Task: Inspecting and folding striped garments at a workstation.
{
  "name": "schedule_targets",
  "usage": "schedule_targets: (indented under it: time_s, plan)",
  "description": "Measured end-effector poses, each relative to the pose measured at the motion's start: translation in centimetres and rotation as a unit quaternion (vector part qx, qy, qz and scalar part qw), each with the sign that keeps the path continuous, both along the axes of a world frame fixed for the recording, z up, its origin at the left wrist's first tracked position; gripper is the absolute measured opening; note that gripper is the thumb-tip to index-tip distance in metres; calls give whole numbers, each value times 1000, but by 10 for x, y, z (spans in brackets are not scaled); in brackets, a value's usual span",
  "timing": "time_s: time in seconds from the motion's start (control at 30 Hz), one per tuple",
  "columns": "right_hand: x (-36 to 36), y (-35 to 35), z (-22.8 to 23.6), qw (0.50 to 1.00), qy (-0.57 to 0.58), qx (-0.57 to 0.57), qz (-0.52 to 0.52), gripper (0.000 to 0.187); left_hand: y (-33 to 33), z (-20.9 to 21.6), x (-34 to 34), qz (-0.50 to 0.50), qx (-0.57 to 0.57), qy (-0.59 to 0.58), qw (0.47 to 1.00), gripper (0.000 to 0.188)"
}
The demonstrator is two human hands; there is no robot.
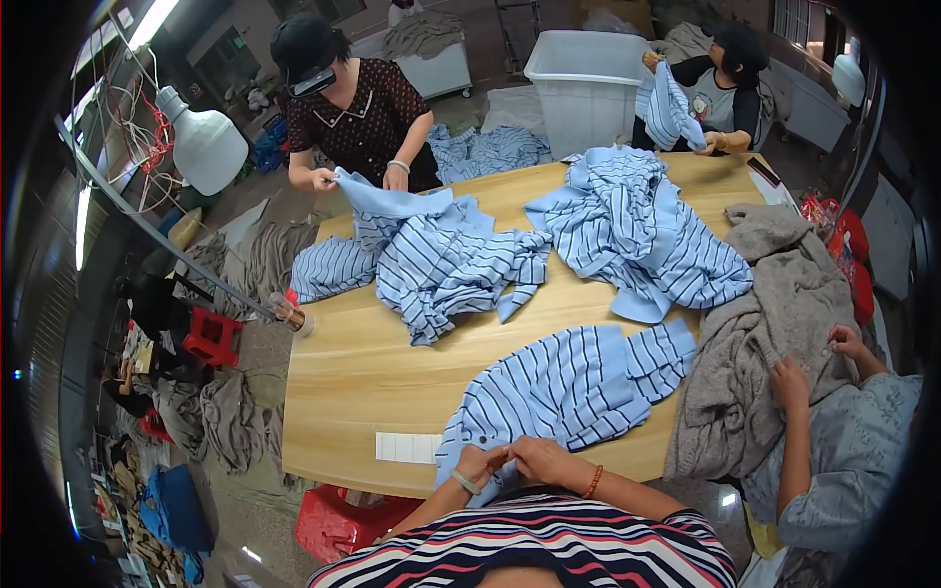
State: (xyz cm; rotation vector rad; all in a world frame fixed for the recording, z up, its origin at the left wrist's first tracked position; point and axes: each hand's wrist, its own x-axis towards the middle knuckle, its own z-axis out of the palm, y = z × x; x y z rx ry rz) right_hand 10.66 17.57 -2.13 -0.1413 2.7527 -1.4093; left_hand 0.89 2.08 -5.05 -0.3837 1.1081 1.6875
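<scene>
A light blue knit garment with dark stripes (564, 377) lies spread on the wooden table (353, 392) before me, its near edge hanging over the rim by my body. My left hand (478, 466) is closed on that edge, near a small dark button. Beside it, almost touching, my right hand (541, 459) pinches the same edge. What lies between the fingertips is too small to make out. A strip of white paper labels (407, 448) rests on the table left of my hands.
Two heaps of striped knitwear (431, 260) (637, 225) cover the far table. Two co-workers handle striped pieces there. Grey-brown knitwear (765, 333) is piled at right, with another person's hands (792, 382) on it. A red stool (338, 524) stands below the near-left edge; a lamp (204, 147) hangs far left.
</scene>
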Motion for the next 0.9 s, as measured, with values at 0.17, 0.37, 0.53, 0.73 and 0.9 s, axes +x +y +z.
schedule_targets:
  time_s: [0.17, 0.37, 0.53, 0.73, 0.9]
  plan:
    - [-1, -9, -8, 999, 32, 23, -31, 12, -6, 2, 3, -73, -83, 280, 954, 12]
    - [-1, -10, -5, 998, 37, 19, -49, 14, -8, 1, 6, -68, -120, 248, 959, 13]
    - [-2, -14, -1, 996, 33, 44, -75, 14, -9, 4, 8, -40, -90, 117, 988, 10]
    - [-2, -21, 5, 992, 46, -4, -116, 13, -16, -8, 9, -29, -73, 116, 990, 10]
    - [0, -20, -1, 993, 23, 49, -108, 13, -22, -23, 8, -95, -89, 220, 967, 15]
